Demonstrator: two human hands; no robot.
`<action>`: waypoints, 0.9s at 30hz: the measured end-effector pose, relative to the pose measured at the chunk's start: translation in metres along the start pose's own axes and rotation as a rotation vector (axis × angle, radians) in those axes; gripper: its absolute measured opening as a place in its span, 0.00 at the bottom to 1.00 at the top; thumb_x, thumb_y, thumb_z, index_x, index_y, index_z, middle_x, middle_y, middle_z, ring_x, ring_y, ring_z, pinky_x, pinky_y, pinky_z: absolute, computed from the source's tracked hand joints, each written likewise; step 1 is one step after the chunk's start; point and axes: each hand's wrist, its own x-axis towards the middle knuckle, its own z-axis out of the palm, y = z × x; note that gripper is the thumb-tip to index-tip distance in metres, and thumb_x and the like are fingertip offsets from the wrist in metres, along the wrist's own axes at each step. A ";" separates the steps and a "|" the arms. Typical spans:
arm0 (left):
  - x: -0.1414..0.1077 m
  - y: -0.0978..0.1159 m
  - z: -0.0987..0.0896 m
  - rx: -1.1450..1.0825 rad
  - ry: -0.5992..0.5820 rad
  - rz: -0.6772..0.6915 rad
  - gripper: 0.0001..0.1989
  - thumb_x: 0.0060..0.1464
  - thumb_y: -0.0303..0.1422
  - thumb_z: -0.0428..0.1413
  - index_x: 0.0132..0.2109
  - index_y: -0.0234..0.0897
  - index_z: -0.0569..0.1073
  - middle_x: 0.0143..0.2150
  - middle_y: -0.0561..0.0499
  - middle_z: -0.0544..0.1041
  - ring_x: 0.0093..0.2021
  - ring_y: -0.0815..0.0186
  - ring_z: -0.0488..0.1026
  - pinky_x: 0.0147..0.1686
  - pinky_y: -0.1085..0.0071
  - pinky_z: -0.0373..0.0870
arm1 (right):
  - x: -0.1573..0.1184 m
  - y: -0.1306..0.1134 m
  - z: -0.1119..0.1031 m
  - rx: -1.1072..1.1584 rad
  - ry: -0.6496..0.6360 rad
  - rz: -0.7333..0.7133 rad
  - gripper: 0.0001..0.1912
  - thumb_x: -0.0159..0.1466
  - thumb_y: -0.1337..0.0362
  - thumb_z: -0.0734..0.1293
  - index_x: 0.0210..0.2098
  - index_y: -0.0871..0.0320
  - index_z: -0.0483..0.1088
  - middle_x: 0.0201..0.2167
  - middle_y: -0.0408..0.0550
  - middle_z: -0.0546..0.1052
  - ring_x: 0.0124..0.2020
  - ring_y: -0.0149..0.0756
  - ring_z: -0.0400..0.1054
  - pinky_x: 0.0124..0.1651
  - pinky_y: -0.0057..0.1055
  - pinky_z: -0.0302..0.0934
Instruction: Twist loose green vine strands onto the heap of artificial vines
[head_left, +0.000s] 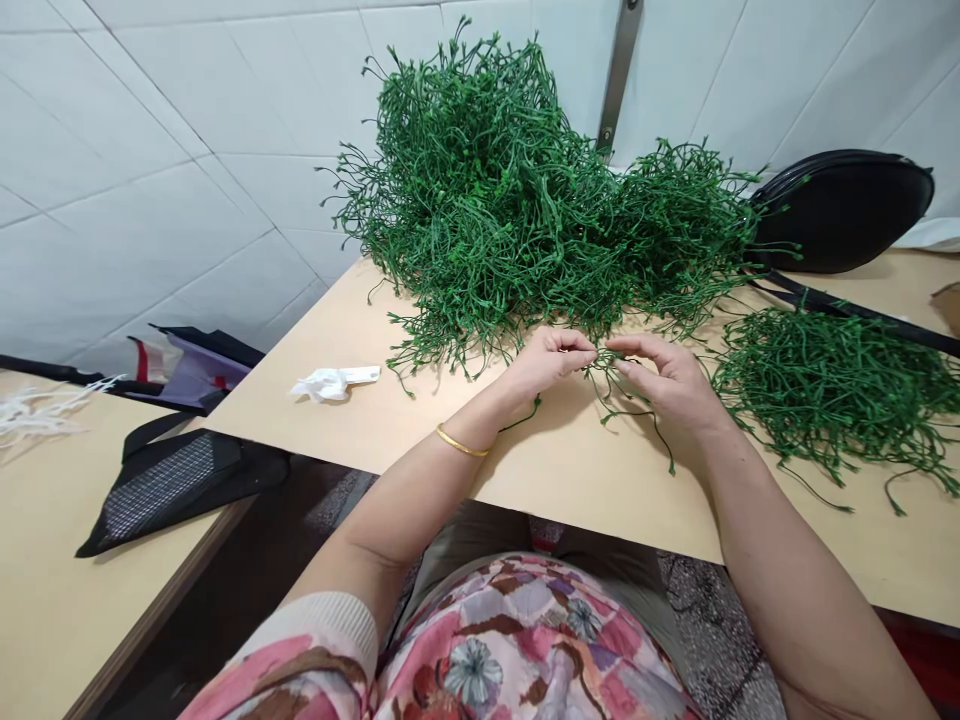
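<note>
While both hands work at the near edge of the large green pile, the surroundings read as follows, from left to right. White strands (45,412) lie on the side table (45,560), with a black mesh-panelled bag (169,480) near them. On the main table (300,400) sits a crumpled white item (330,384), well apart from the hands.

The left hand (541,362), a yellow bangle (461,441) at its wrist, has thumb and forefinger brought together in a fine pinch on thin green stems (606,385). These stems are the pieces being worked; they are between the two hands, above the table, their loose ends trailing below. The large green pile (487,190) stands behind, against the wall. The right hand (664,378) has thumb and forefinger slightly parted about the same stems; whether it grips them cannot be determined. Further right are a smaller green pile (832,385) and, behind it, a black bag (840,210).

The step in hand appears to be fingertip handling of the stems, either separating or joining; which is unclear. The next move would call for a steady left pinch, light right fingertips and care against snagging the trailing ends.
</note>
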 end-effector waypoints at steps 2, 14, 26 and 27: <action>0.002 -0.004 0.000 0.086 0.005 0.022 0.09 0.45 0.35 0.57 0.26 0.32 0.72 0.20 0.57 0.63 0.23 0.76 0.55 0.26 0.74 0.52 | 0.001 0.002 0.001 0.074 0.001 0.088 0.14 0.54 0.60 0.66 0.39 0.58 0.74 0.32 0.47 0.76 0.34 0.37 0.70 0.39 0.37 0.64; 0.004 -0.013 0.003 0.258 0.018 0.157 0.10 0.50 0.34 0.54 0.26 0.32 0.71 0.22 0.56 0.63 0.25 0.74 0.57 0.28 0.74 0.54 | 0.003 0.010 0.005 -0.396 0.181 -0.117 0.14 0.55 0.59 0.67 0.40 0.55 0.73 0.41 0.53 0.74 0.46 0.47 0.64 0.52 0.48 0.55; 0.001 -0.002 0.006 0.065 0.017 0.014 0.05 0.45 0.29 0.56 0.25 0.30 0.72 0.19 0.57 0.62 0.22 0.77 0.55 0.25 0.75 0.52 | 0.003 0.002 0.005 0.130 -0.048 0.144 0.08 0.51 0.60 0.68 0.28 0.58 0.70 0.30 0.45 0.74 0.28 0.32 0.64 0.33 0.33 0.60; 0.001 -0.002 0.006 0.057 0.017 0.015 0.05 0.45 0.29 0.56 0.25 0.30 0.71 0.19 0.57 0.62 0.22 0.77 0.55 0.25 0.75 0.51 | 0.002 0.001 0.006 0.161 -0.055 0.186 0.09 0.51 0.59 0.68 0.29 0.58 0.70 0.28 0.44 0.73 0.25 0.29 0.62 0.29 0.30 0.57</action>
